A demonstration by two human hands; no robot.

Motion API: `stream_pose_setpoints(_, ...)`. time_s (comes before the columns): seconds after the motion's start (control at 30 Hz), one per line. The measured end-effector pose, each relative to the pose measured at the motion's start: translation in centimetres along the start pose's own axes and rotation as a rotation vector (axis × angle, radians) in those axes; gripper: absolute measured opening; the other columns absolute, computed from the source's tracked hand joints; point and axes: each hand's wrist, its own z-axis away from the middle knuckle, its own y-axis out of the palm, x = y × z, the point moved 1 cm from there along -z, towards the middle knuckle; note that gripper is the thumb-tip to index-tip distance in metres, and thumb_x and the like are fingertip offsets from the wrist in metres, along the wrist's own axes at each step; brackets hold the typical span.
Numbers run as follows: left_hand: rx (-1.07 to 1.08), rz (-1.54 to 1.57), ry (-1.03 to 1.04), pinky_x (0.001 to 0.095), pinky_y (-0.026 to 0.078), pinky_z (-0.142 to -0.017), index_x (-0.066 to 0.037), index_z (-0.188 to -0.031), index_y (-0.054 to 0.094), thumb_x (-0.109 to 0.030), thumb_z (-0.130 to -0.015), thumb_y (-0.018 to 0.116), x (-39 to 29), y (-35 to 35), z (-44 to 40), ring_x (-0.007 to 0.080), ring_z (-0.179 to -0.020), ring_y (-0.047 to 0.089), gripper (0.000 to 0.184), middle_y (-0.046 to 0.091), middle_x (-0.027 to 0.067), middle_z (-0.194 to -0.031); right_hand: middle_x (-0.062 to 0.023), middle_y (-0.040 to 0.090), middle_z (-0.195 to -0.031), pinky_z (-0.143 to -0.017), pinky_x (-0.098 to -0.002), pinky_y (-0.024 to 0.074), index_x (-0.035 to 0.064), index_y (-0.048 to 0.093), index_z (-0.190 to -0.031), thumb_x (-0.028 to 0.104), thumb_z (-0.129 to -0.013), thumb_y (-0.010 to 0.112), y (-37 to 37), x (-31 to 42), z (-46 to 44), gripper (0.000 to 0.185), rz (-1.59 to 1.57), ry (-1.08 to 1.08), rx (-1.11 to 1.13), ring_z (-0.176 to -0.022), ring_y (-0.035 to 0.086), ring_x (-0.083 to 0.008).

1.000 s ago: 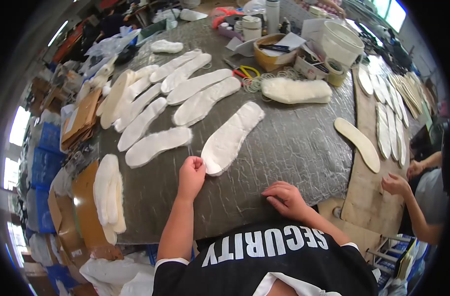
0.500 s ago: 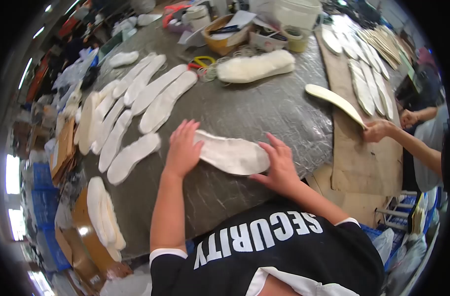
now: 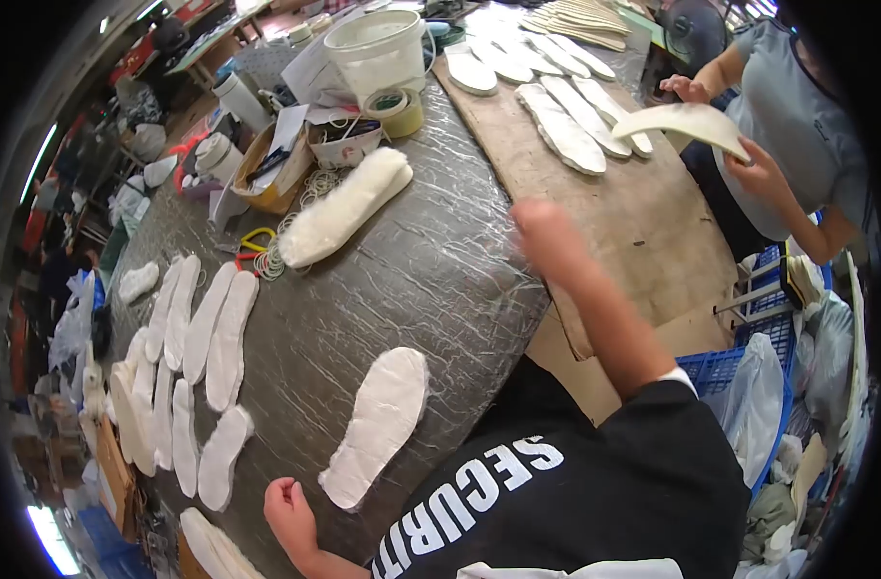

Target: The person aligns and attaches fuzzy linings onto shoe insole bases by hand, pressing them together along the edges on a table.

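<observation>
A white, fluffy shoe insole [image 3: 377,425] lies flat on the dark table, with neither of my hands touching it. My left hand [image 3: 291,513] is just left of its lower end, fingers curled in and nothing visible in them. Stretched out to the right, my right hand [image 3: 548,236] is over the table's edge by the brown board [image 3: 662,241]; motion blur smears its fingers. Across the board, a co-worker's hand [image 3: 761,176] holds a curved cream insole [image 3: 686,124], while that person's other hand [image 3: 686,90] is raised with fingers apart.
Several white insoles [image 3: 230,338] lie in rows at left. Thick fleecy insoles [image 3: 349,207] rest near yellow-handled scissors [image 3: 259,237]. Behind stand a basket [image 3: 266,193], tape rolls [image 3: 397,111] and a white bucket [image 3: 377,58]. More insoles [image 3: 561,125] cover the board's far part. A blue crate [image 3: 706,386] is below.
Both hands have left the insole, which now lies turned on the table. My right hand has swung toward the board, my left drawn back. The view has turned right; the co-worker has lifted the curved insole.
</observation>
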Motion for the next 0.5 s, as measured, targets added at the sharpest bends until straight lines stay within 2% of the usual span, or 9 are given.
stream_pose_setpoints(0.03,-0.014,0.017,-0.023,0.0337,0.048,-0.068,0.005,-0.097,0.063,-0.003,-0.089,0.063,0.2,-0.1,0.0,0.0222,-0.072,0.057,0.011,0.062,0.0131,-0.087,-0.0170,0.068,-0.089,-0.081,-0.0425,0.0553,0.0005,0.068,-0.084,0.001,-0.081,0.061,0.2,-2.8,-2.1,0.008,0.146,-0.015,-0.203,-0.091,0.068,-0.0338)
stream_pose_setpoints(0.1,-0.023,0.015,-0.031,0.0331,0.048,-0.067,0.005,-0.096,0.063,-0.003,-0.089,0.063,0.1,-0.1,-0.2,0.0210,-0.071,0.056,0.011,0.062,0.0122,-0.087,-0.0148,0.070,-0.092,-0.080,-0.0428,0.0550,0.0022,0.070,-0.090,0.006,-0.084,0.062,0.8,-10.2,-6.6,0.011,0.406,0.157,-0.184,-0.091,0.068,-0.0332)
stream_pose_setpoints(0.13,-0.034,0.015,-0.040,0.0329,0.048,-0.067,0.005,-0.095,0.063,-0.003,-0.089,0.063,-0.1,-0.1,-0.2,0.0204,-0.071,0.056,0.010,0.061,0.0118,-0.087,-0.0141,0.070,-0.093,-0.081,-0.0428,0.0545,0.0035,0.071,-0.092,0.008,-0.085,0.063,0.4,-11.7,-7.5,0.012,0.506,0.218,-0.145,-0.093,0.068,-0.0328)
stream_pose_setpoints(0.17,-0.047,0.017,-0.027,0.0321,0.048,-0.067,0.004,-0.095,0.063,-0.004,-0.089,0.064,-0.3,0.0,-0.3,0.0191,-0.071,0.056,0.010,0.062,0.0110,-0.086,-0.0133,0.070,-0.096,-0.083,-0.0426,0.0539,0.0048,0.072,-0.094,0.010,-0.085,0.065,-0.4,-11.5,-7.5,0.013,0.461,0.199,-0.168,-0.095,0.067,-0.0324)
stream_pose_setpoints(0.33,-0.072,-0.005,0.002,0.0307,0.050,-0.069,0.004,-0.095,0.064,-0.004,-0.089,0.066,-1.2,0.8,-0.3,0.0169,-0.073,0.059,0.010,0.064,0.0099,-0.083,-0.0102,0.069,-0.108,-0.092,-0.0418,0.0496,0.0094,0.071,-0.101,0.021,-0.084,0.073,-0.4,-5.2,-6.6,0.021,0.170,-0.045,-0.189,-0.107,0.063,-0.0306)
stream_pose_setpoints(0.4,-0.033,-0.012,0.008,0.0322,0.051,-0.069,0.004,-0.095,0.065,-0.004,-0.088,0.067,-1.7,1.2,-0.6,0.0200,-0.073,0.062,0.011,0.065,0.0116,-0.084,-0.0086,0.069,-0.109,-0.094,-0.0412,0.0481,0.0099,0.071,-0.102,0.025,-0.084,0.074,1.1,-1.6,-6.1,0.023,0.129,-0.207,-0.163,-0.109,0.062,-0.0297)
stream_pose_setpoints(0.5,0.009,0.083,-0.043,0.0347,0.052,-0.069,0.004,-0.095,0.066,-0.007,-0.087,0.069,-1.5,2.0,-1.6,0.0250,-0.072,0.064,0.013,0.066,0.0146,-0.087,-0.0148,0.063,-0.128,-0.107,-0.0436,0.0421,0.0105,0.071,-0.113,0.030,-0.082,0.077,4.2,3.4,-5.5,0.037,0.034,-0.264,0.078,-0.125,0.055,-0.0314)
